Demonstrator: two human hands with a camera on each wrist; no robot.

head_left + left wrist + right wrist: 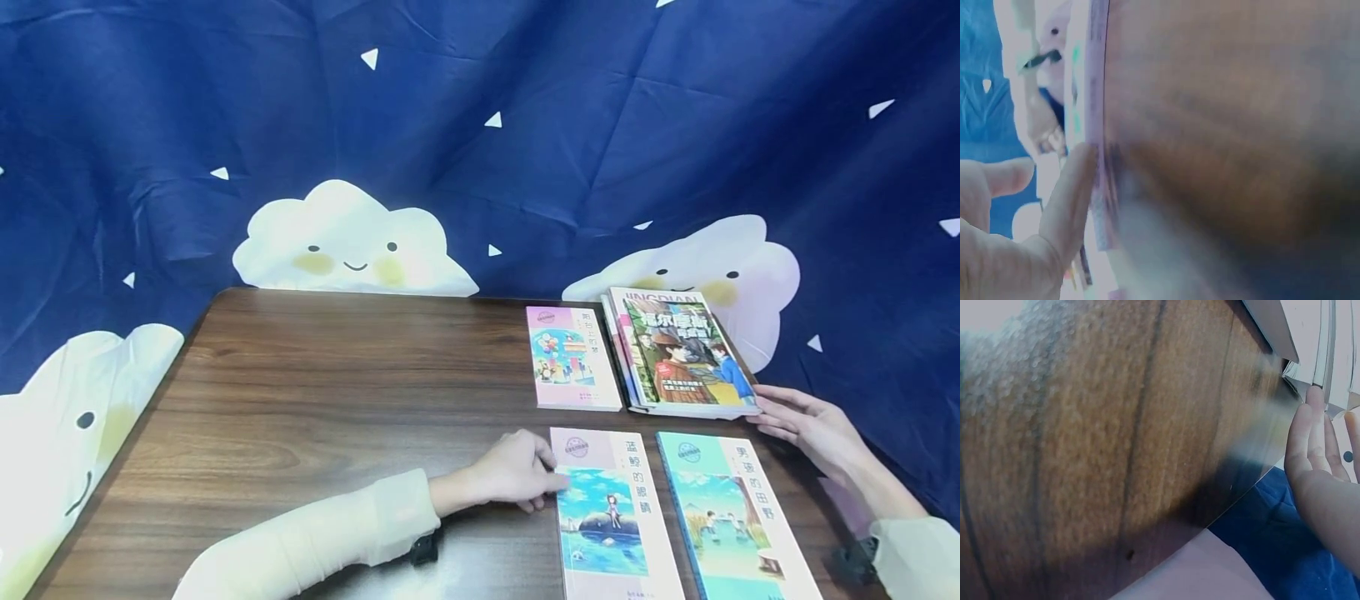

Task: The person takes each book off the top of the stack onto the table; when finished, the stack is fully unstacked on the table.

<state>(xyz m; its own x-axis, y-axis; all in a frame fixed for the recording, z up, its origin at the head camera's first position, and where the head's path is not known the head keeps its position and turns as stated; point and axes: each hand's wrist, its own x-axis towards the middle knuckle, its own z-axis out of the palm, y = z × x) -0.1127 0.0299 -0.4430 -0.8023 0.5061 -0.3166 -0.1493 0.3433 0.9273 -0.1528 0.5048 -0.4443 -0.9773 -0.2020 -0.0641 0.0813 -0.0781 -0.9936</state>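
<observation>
My left hand (513,472) is at the left edge of a pink paperback book (600,521) with a blue whale cover. In the left wrist view, one straight finger (1071,200) touches the book's spine (1095,106), and the thumb stands apart from it. My right hand (817,429) reaches the lower right corner of a book stack (686,358), topped by a comic-style detective cover. The right wrist view shows its fingers (1314,434) extended against the stack's page edges (1329,356). A green book (738,517) lies between the whale book and my right forearm.
Left of the stack lies another pink book (573,358), with balloons on its cover. The dark wooden table (337,375) stretches out to the left. A blue curtain (450,150) printed with clouds hangs behind the table and along its sides.
</observation>
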